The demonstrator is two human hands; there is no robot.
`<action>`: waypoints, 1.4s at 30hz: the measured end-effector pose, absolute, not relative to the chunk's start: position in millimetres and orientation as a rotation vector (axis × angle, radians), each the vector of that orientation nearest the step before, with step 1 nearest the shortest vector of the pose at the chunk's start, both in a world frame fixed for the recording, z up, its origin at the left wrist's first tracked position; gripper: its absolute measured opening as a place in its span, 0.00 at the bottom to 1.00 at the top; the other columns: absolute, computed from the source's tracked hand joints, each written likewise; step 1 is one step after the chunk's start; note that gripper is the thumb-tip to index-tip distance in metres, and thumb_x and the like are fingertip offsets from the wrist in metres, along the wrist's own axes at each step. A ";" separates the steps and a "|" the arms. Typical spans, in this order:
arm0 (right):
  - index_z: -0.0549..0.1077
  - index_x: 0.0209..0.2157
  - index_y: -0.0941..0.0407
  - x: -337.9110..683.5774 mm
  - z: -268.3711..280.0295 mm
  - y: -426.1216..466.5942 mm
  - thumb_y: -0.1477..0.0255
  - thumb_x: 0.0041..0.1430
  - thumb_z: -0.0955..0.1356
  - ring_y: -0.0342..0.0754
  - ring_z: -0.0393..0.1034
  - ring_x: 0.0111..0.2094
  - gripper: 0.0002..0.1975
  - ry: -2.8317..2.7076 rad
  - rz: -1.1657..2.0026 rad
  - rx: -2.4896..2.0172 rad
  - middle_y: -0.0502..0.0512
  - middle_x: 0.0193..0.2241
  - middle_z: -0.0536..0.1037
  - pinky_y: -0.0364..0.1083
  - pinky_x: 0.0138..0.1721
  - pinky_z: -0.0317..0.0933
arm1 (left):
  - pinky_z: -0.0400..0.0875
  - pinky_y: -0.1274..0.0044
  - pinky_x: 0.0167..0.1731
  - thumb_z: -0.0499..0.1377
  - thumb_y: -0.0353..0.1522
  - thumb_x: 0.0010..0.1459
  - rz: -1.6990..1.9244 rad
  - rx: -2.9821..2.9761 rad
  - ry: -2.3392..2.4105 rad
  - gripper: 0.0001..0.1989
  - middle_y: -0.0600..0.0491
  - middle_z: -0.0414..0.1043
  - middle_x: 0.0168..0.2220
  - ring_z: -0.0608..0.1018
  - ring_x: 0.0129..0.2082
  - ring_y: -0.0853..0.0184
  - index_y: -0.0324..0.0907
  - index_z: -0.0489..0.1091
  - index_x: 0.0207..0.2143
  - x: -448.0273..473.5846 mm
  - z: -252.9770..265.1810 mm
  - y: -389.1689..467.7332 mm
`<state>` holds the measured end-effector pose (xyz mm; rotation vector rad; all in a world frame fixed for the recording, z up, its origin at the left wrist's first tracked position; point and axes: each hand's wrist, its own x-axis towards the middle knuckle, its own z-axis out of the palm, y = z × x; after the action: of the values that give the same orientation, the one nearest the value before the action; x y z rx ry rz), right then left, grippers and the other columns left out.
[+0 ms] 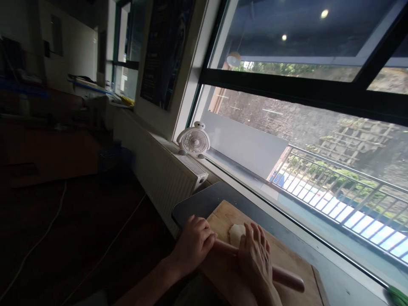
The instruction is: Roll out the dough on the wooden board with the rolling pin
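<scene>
A wooden rolling pin [288, 278] lies slantwise over a wooden board [296, 259], running from upper left to lower right. My left hand [198, 240] is closed around its far-left end. Further along, my right hand [255, 257] rests over the pin from above, its fingers bent forward across it. Just beyond the pin, between my two hands, a piece of pale dough [236, 233] sits on the board. The right fingers cover part of the dough, and whether the pin touches it I cannot tell.
The board lies on a dark table [204, 199] with a rounded corner, beside a large window. Past that corner, a small white fan [195, 142] stands on a radiator [168, 170]. A blue-tinted water jug [115, 163] and a pale cable [47, 236] are on the dark floor at left.
</scene>
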<state>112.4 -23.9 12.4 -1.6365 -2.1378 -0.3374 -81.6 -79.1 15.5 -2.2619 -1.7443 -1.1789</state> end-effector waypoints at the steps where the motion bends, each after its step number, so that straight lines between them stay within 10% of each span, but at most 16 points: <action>1: 0.60 0.57 0.58 116.0 4.0 -35.3 0.68 0.62 0.51 0.57 0.46 0.61 0.24 -2.162 -0.383 -1.630 0.59 0.59 0.60 0.57 0.54 0.48 | 0.51 0.63 0.54 0.47 0.31 0.63 -1.183 -2.261 -1.748 0.14 0.54 0.68 0.34 0.68 0.40 0.66 0.42 0.70 0.30 -80.8 14.8 -84.1; 14: 0.64 0.54 0.59 99.8 38.5 15.9 0.66 0.63 0.51 0.60 0.53 0.58 0.24 -2.113 -0.302 -1.720 0.66 0.54 0.64 0.63 0.51 0.52 | 0.54 0.56 0.52 0.47 0.32 0.62 -1.040 -2.054 -1.948 0.15 0.48 0.72 0.36 0.70 0.42 0.60 0.41 0.72 0.30 -45.0 22.7 -10.1; 24: 0.70 0.46 0.58 175.6 -52.2 -54.1 0.68 0.60 0.53 0.57 0.45 0.62 0.21 -2.203 -0.510 -1.200 0.62 0.52 0.68 0.57 0.54 0.56 | 0.44 0.62 0.60 0.43 0.29 0.63 -1.018 -2.209 -1.693 0.17 0.49 0.72 0.45 0.61 0.59 0.61 0.40 0.71 0.39 -62.4 11.8 -66.7; 42: 0.72 0.48 0.50 225.7 -11.4 -77.1 0.59 0.61 0.54 0.58 0.54 0.59 0.23 -2.245 -0.422 -1.848 0.50 0.53 0.69 0.58 0.52 0.60 | 0.48 0.62 0.59 0.42 0.37 0.65 -0.703 -2.523 -1.542 0.20 0.50 0.68 0.53 0.60 0.60 0.60 0.42 0.68 0.49 -8.2 35.1 -15.0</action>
<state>225.7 -77.1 -11.4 -1.8485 -2.2448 -0.4219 -8.2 -15.0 35.1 -2.5233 -1.5417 -0.7033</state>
